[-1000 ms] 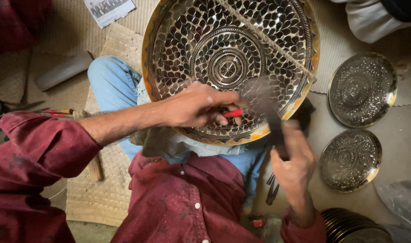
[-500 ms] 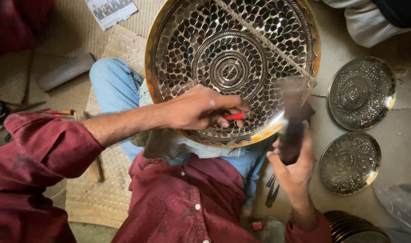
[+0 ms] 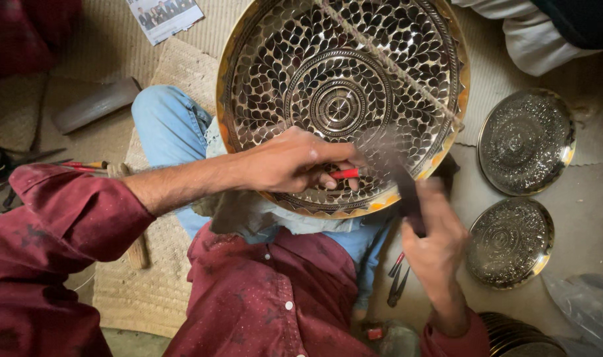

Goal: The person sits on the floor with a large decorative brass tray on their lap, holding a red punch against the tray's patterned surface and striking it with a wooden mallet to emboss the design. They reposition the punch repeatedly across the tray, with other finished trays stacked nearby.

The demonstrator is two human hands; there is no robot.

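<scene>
A big round metal tray (image 3: 341, 99) with a cut leaf pattern is propped on the lap, in the middle of the view and leaning toward the far side. The left hand (image 3: 291, 162) is closed around a thin tool with a red handle (image 3: 346, 174), and the tip is pressed on the near rim of the tray. The right hand (image 3: 437, 241) is clenched on the dark handle of a hammer (image 3: 397, 168), which is blurred just right of the red tool. To do this step well, the red tool should be kept still on one spot of the pattern, and small even taps should be given, so the line is not spoiled. The tray should be kept steady on the knees. Two smaller patterned plates (image 3: 526, 142) (image 3: 509, 242) are lying on the floor at the right. More thin tools (image 3: 397, 281) are seen on the floor near the right wrist.
</scene>
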